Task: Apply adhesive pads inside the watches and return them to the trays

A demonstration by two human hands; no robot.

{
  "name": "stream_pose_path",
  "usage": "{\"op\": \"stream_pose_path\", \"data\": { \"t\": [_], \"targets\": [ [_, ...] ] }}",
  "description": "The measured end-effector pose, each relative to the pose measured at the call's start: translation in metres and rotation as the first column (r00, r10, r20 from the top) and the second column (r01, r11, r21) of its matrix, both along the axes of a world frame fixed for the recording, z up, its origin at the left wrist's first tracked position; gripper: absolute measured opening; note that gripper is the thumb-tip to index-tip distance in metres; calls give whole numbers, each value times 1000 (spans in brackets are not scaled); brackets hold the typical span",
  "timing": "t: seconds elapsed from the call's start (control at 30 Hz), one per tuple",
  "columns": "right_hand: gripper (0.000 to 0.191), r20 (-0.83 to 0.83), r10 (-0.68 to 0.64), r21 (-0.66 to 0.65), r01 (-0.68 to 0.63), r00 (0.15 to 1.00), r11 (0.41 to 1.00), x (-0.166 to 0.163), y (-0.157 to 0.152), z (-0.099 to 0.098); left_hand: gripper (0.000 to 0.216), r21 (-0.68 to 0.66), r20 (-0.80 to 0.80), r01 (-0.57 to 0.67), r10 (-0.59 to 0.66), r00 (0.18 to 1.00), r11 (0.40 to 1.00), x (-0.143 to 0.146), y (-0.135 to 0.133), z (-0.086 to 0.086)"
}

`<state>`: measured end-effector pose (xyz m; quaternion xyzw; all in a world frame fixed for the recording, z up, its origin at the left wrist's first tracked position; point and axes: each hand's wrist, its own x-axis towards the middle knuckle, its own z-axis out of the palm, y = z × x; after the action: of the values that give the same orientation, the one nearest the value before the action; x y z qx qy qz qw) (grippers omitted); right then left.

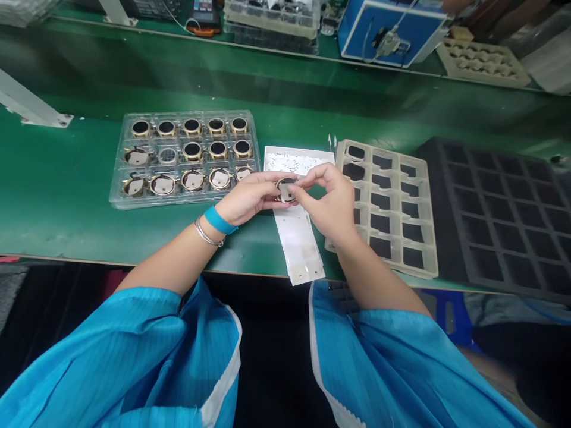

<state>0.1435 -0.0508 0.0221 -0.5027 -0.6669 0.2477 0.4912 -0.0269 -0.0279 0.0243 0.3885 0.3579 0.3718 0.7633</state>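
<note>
My left hand (247,199), with a blue wristband, is closed round the edge of a round watch case (286,191) over the bench. A pale flat piece with a small dark square shows on the case's upturned side. My right hand (332,202) pinches at the case's right edge, its thumb on the pale piece. Under both hands lies a long white strip (301,252) with small dark squares, and behind it a white box (298,152) holding small bits. At left, a clear tray (115,199) carries several gold-rimmed watch cases, some dark face up, others showing pale pieces.
Right of my hands stands a cream tray (432,238) with dark pieces in its pockets. Beyond it is a black foam tray (452,238). Tweezer-like tips (332,142) stick up behind the cream tray. A raised shelf (178,44) at the back holds a blue box (392,30) and stacked trays.
</note>
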Motion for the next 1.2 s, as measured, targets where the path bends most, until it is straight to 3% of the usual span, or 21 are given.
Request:
{"op": "stream_pose_path", "data": {
  "t": [0.3, 0.9, 1.07, 1.2],
  "targets": [
    [18, 53, -25, 65, 22, 998, 998, -1, 1, -4, 41, 110, -67, 59, -52, 996, 992, 0, -1, -2],
    [19, 106, -51, 42, 47, 993, 998, -3, -1, -1, 40, 89, -92, 8, 0, 996, 996, 4, -3, -4],
    [20, 144, -47, 104, 32, 988, 994, -4, -1, -3, 38, 92, -83, -14, 22, 996, 996, 5, -3, -4],
    [21, 281, -108, 187, 56, 954, 981, -5, -1, -7, 36, 75, -77, -31, 37, 996, 997, 8, -4, -5]
  ]
}}
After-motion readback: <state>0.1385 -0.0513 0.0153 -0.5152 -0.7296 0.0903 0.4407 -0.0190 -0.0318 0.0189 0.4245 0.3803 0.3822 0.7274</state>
